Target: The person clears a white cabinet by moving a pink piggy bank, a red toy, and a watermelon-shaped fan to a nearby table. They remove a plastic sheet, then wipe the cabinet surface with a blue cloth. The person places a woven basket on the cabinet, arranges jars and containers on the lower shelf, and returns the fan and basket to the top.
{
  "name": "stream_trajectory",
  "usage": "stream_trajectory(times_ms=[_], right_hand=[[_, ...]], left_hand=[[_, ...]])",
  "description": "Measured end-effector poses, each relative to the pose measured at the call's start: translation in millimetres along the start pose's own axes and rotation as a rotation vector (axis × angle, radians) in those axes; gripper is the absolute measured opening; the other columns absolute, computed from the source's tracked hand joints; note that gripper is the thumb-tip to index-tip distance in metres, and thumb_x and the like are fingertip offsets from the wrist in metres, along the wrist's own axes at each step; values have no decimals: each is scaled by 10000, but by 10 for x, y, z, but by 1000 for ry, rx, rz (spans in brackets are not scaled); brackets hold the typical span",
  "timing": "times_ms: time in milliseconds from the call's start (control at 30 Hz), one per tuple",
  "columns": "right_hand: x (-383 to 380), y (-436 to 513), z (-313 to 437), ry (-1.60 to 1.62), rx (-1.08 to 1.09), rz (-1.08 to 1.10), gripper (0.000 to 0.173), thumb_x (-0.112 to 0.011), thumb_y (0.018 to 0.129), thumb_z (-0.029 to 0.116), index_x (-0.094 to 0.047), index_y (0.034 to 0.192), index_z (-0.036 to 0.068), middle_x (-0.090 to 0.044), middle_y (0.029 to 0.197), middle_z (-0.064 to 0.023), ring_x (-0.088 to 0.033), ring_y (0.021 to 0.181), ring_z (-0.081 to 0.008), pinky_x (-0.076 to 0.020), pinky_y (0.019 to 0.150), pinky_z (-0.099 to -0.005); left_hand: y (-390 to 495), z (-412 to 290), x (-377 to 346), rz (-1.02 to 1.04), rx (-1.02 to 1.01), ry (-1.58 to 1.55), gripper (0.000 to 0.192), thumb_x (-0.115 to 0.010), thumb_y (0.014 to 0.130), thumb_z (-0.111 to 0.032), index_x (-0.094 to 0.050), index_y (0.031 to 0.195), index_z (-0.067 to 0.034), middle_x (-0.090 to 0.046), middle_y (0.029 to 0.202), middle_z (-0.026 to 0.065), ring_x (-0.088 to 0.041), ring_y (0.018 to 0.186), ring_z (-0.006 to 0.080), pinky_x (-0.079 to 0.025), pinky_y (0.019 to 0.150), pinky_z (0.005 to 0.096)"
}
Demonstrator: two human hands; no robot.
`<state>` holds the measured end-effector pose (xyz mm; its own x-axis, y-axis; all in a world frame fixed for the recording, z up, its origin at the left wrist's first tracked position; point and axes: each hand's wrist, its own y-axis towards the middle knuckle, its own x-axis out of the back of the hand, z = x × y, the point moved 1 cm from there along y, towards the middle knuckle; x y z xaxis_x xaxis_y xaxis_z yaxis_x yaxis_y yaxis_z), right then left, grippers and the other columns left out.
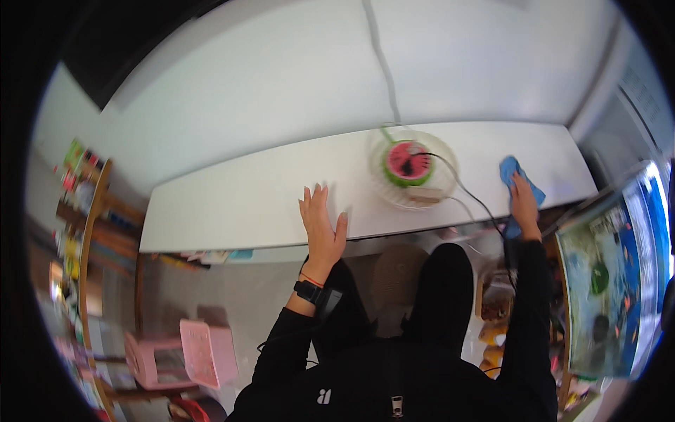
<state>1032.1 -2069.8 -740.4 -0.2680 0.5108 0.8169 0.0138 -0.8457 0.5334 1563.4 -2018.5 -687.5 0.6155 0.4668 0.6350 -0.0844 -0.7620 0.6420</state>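
My right hand [523, 204] presses on a blue cloth [529, 185] near the right end of a white tabletop [237, 195]. Over the table's front edge, left of the middle, my left hand [322, 227] is spread with nothing in it; whether it touches the surface I cannot tell. Between the hands stands a clear ribbed plate [379, 184] bearing a round watermelon-patterned object [408, 161], a small beige block [425, 195] and cables.
A dark cable [477, 200] runs from the plate towards my right arm. A fish tank [601, 285] stands at the right, a wooden shelf [92, 232] at the left. A pink plastic stool [158, 361] and pink basket [203, 353] are on the lower left.
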Motion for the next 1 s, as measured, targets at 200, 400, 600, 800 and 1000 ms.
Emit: stream_trajectory(times_ms=[200,400,600,800,1000], right_hand=[[731,-28,902,1299,-622,-98,365,-434,1052,236,-553,1273,-29,-656,1149,-128,-639,1007,-215,-505,901,-332],[1071,172,2518,1314,-456,-285,371,-497,1037,255,-561,1276,-22,-654,1087,-89,-606,960,-133,-497,837,-285],[75,98,4059,648,250,38,378,-527,946,70,-509,1307,-39,-589,1230,-243,-557,1159,-406,-458,967,-416],[-969,246,4204,172,368,186,534,-501,971,297,-463,1344,-84,-477,1404,-269,-403,1335,-453,-296,1136,-500],[-1861,1330,4335,-116,55,-65,629,-572,875,377,-529,1265,-115,-499,1332,-342,-411,1272,-534,-268,1098,-599]], left_hand=[[-148,850,749,-191,188,289,547,-515,958,-200,-362,1435,20,-387,1462,253,-219,1433,451,-101,1165,590],[-125,1309,1048,-205,246,421,525,-506,953,-163,-368,1426,19,-393,1456,258,-223,1432,450,-95,1161,600],[-117,1473,1006,-111,320,466,511,-493,956,-172,-378,1424,-1,-403,1457,252,-222,1436,442,-95,1162,602],[-142,1487,962,-81,374,471,520,-460,970,-219,-379,1421,28,-374,1474,259,-209,1443,434,-79,1172,593],[-132,1451,966,-115,368,452,517,-437,986,-250,-386,1410,42,-386,1459,265,-221,1434,440,-86,1171,594]])
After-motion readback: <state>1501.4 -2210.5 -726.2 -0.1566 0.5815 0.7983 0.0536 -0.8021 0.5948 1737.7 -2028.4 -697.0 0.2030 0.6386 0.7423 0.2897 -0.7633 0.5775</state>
